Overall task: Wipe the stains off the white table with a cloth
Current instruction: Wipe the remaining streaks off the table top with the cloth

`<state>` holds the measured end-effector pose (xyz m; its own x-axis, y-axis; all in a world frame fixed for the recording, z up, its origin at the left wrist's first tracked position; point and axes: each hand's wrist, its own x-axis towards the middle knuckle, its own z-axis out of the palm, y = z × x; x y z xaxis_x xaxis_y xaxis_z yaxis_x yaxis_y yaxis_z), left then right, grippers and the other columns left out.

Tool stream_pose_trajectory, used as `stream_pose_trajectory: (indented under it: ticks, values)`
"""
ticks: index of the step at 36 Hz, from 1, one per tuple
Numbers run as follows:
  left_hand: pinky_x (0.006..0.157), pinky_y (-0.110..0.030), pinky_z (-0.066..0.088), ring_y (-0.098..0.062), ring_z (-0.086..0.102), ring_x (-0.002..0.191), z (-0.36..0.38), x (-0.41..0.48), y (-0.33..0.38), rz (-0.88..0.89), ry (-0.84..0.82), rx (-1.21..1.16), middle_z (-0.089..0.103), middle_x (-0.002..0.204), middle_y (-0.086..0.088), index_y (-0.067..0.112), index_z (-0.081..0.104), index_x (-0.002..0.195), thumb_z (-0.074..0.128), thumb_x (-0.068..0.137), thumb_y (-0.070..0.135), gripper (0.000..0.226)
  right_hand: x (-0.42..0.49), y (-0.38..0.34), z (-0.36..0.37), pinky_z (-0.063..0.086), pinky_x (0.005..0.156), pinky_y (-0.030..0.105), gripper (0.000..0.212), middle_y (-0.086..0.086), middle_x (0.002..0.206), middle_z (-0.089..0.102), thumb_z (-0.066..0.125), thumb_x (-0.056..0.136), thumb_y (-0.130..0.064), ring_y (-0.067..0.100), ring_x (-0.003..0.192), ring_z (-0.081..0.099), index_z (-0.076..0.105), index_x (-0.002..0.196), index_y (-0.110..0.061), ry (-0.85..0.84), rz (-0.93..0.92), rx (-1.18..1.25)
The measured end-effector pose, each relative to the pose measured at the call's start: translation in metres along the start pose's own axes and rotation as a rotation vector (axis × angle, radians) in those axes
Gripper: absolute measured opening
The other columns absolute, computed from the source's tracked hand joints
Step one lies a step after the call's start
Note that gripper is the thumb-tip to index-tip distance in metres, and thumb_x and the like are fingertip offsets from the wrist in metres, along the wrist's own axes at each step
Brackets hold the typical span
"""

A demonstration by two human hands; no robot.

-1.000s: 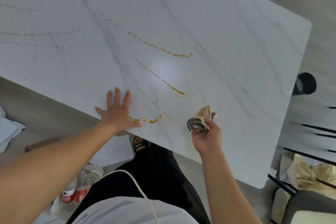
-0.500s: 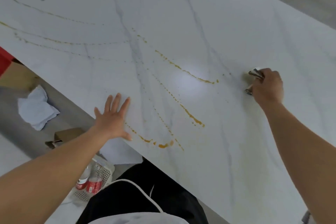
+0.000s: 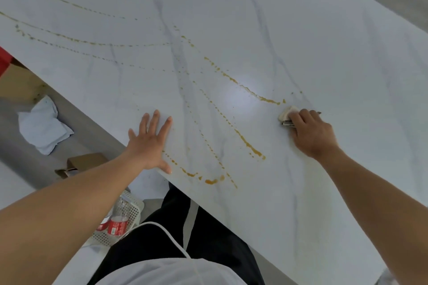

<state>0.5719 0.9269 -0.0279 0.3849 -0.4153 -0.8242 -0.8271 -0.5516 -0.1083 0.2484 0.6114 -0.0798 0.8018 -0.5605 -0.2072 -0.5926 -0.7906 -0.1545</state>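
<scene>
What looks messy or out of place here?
Orange-brown stains streak the white table in long dotted arcs. The right hand holds a cloth beside one streak's end; the left hand rests flat near the table's edge.

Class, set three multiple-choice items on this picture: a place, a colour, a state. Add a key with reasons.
1. Where is the cloth? A) in a bucket B) on the table, under the right hand C) on a chair
2. What colour are the stains? A) orange-brown B) blue C) black
3. How is the left hand? A) flat, fingers spread B) a fist C) gripping a cup
Key: 1 B, the right hand's fingers curl over it; 2 A, orange-brown drops trail across the top; 3 A, its palm rests at the table edge.
</scene>
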Motion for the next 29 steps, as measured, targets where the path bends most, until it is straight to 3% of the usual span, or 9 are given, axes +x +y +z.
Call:
stream_pose_trajectory:
  ticks: [2,4,7,9,13,15,20,22,29]
  values:
    - [0.12,-0.069,0.013,-0.038,-0.034,0.149,-0.001,0.0,-0.001,0.003,-0.002,-0.002,-0.054,0.152,-0.007,0.032,-0.044,0.146,0.082,0.054,0.079,0.163,0.005,0.003,-0.006,0.051,0.062,0.044,0.025,0.006,0.104,0.052,0.057,0.088,-0.019,0.033,0.097,0.052,0.052,0.113,-0.016,-0.019,0.047,0.029]
    - [0.12,-0.07,0.012,-0.038,-0.033,0.15,-0.001,0.0,-0.001,0.007,-0.001,-0.007,-0.053,0.152,-0.007,0.033,-0.043,0.147,0.082,0.054,0.08,0.163,0.013,-0.001,-0.01,0.048,0.074,0.044,0.026,0.008,0.11,0.052,0.052,0.09,-0.018,0.034,0.105,0.051,0.05,0.117,-0.018,0.01,0.264,0.14]
    - [0.12,-0.07,0.011,-0.038,-0.034,0.149,-0.001,-0.001,-0.002,0.012,-0.006,-0.007,-0.054,0.152,-0.006,0.032,-0.044,0.147,0.082,0.054,0.08,0.163,0.014,-0.019,-0.009,0.044,0.076,0.046,0.031,0.013,0.117,0.051,0.048,0.091,-0.016,0.036,0.11,0.048,0.048,0.122,-0.016,0.094,0.532,0.258]
    - [0.119,-0.071,0.011,-0.038,-0.035,0.149,-0.001,-0.001,-0.002,0.015,-0.009,-0.003,-0.055,0.151,-0.007,0.032,-0.045,0.145,0.081,0.055,0.081,0.163,0.004,-0.034,-0.002,0.044,0.071,0.045,0.029,0.013,0.115,0.051,0.05,0.091,-0.018,0.037,0.109,0.048,0.051,0.12,-0.015,0.081,0.447,0.192]
    - [0.119,-0.072,0.009,-0.037,-0.036,0.148,0.0,-0.001,-0.004,0.021,-0.011,-0.013,-0.056,0.15,-0.006,0.034,-0.048,0.142,0.081,0.055,0.081,0.163,-0.02,-0.051,0.016,0.047,0.049,0.038,0.031,0.008,0.098,0.053,0.039,0.087,-0.028,0.034,0.089,0.053,0.057,0.107,-0.011,0.032,-0.007,0.028]
    - [0.119,-0.072,0.009,-0.037,-0.036,0.148,0.0,-0.001,-0.004,0.025,-0.007,-0.013,-0.055,0.15,-0.006,0.034,-0.047,0.144,0.081,0.055,0.081,0.162,-0.019,-0.05,0.014,0.049,0.051,0.04,0.032,0.006,0.097,0.053,0.039,0.086,-0.028,0.033,0.089,0.054,0.057,0.107,-0.012,0.022,-0.02,0.048]
    - [0.118,-0.073,0.009,-0.038,-0.036,0.148,0.002,-0.001,-0.005,0.034,0.0,-0.016,-0.055,0.151,-0.006,0.033,-0.045,0.145,0.08,0.055,0.081,0.162,-0.002,-0.05,0.008,0.041,0.074,0.043,0.031,0.012,0.113,0.053,0.048,0.089,-0.015,0.037,0.106,0.052,0.051,0.119,-0.014,0.119,0.555,0.293]
    - [0.118,-0.073,0.01,-0.038,-0.035,0.148,0.003,-0.001,-0.006,0.038,0.004,-0.022,-0.054,0.152,-0.007,0.033,-0.044,0.146,0.081,0.054,0.081,0.163,0.0,-0.06,0.007,0.042,0.075,0.044,0.036,0.013,0.116,0.052,0.046,0.089,-0.014,0.037,0.107,0.05,0.048,0.124,-0.012,0.143,0.653,0.309]
    - [0.117,-0.074,0.011,-0.039,-0.034,0.149,0.006,0.0,-0.008,0.05,0.021,-0.028,-0.052,0.153,-0.007,0.033,-0.043,0.146,0.081,0.054,0.081,0.162,-0.023,-0.062,0.018,0.037,0.055,0.034,0.024,0.007,0.099,0.052,0.054,0.086,-0.02,0.034,0.09,0.053,0.052,0.109,-0.013,0.005,0.075,0.054]
